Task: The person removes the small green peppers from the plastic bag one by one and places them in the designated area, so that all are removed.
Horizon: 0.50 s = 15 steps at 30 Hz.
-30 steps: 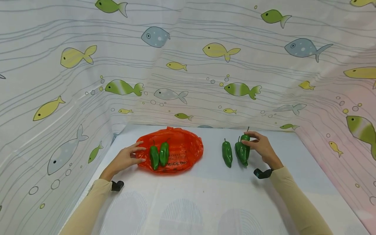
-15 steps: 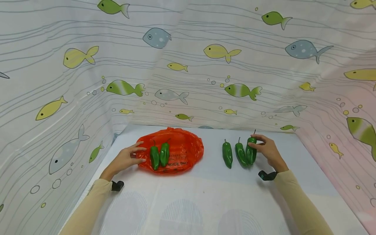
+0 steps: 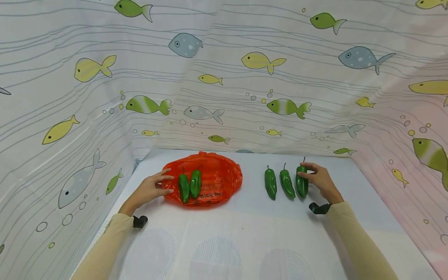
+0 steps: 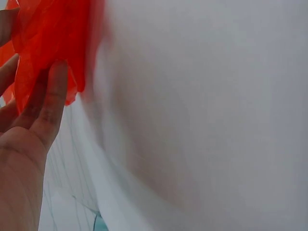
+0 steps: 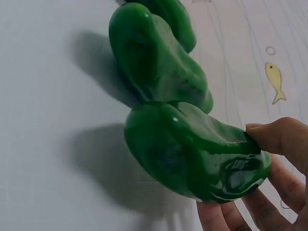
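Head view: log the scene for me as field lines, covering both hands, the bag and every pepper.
left hand: touches the left side of the red bag
right hand: holds the rightmost pepper at its far end
red bag: open, on the white table
bagged peppers: two, side by side
loose peppers: two, between the red bag and the rightmost pepper
pepper count: five

Table (image 3: 245, 237) with red bag (image 3: 228, 175), peppers (image 3: 270, 183)

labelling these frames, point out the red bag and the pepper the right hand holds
Red bag (image 3: 216, 170), head view: bare inner wall.
Held pepper (image 5: 190, 154), right wrist view: middle of its glossy side.
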Motion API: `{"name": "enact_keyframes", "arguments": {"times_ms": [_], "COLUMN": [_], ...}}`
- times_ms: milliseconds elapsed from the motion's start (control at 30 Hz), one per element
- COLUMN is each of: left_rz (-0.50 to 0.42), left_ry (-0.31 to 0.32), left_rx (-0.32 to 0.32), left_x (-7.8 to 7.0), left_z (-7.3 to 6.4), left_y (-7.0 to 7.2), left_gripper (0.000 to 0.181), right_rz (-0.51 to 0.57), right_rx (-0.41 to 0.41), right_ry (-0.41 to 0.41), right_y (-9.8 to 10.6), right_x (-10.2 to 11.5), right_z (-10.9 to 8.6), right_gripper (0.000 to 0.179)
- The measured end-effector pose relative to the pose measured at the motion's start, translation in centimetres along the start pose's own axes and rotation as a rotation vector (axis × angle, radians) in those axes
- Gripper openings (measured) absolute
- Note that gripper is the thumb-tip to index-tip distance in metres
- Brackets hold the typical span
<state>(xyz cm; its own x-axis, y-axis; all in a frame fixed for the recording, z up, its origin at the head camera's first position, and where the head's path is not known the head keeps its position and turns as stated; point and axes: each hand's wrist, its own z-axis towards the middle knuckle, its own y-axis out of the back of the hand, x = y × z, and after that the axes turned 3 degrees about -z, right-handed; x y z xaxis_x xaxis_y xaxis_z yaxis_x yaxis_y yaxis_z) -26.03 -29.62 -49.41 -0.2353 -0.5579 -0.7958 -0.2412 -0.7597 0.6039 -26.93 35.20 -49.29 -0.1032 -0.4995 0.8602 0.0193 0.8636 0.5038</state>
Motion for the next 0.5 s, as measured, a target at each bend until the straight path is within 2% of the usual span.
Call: {"name": "enact_keyframes", "arguments": {"times_ms": [500], "left_rz": [0.01], "left_ry": [-0.021], "left_rx": [0.0], "left_x": [0.2], "left_z": [0.0], "left_y": [0.0], "left_gripper": [0.054], "right_rz": [-0.018], "right_rx": [0.034], "right_ry": [-0.019], "right_y": [-0.8], "right_x": [-1.4], "right_z": [0.8], "right_gripper": [0.066]}}
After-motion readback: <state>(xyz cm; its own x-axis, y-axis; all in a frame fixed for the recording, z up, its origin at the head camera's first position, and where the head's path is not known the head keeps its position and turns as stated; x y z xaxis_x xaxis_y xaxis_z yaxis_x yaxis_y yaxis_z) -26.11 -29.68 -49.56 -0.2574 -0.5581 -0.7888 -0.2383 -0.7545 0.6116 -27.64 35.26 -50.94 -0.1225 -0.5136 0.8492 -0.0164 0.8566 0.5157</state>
